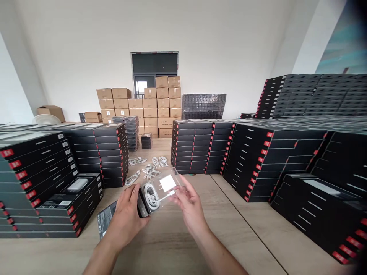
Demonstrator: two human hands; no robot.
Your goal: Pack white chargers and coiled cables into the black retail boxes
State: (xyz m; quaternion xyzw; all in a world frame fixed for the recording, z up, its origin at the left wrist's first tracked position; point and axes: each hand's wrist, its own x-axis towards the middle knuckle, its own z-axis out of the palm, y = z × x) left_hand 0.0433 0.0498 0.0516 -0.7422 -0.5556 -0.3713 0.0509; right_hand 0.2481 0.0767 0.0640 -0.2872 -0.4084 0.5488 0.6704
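My left hand (124, 215) is wrapped around a small black box (142, 204), with its printed lid flap (105, 218) spread out to the left. A clear plastic tray (178, 175) sticks out of the box toward the right. In the tray lie a coiled white cable (150, 195) and a white charger plug (168, 183) with its prongs pointing left. My right hand (188, 202) grips the tray's right side, its thumb and fingertips at the white cable end (171, 193). The fingers behind the tray are partly hidden.
Several coiled white cables (133, 178) lie on the wooden table (183, 236) beyond my hands. Tall stacks of black boxes (110, 152) stand on the left, and more black boxes (249, 160) on the right. Cardboard cartons (150, 112) are piled at the back wall.
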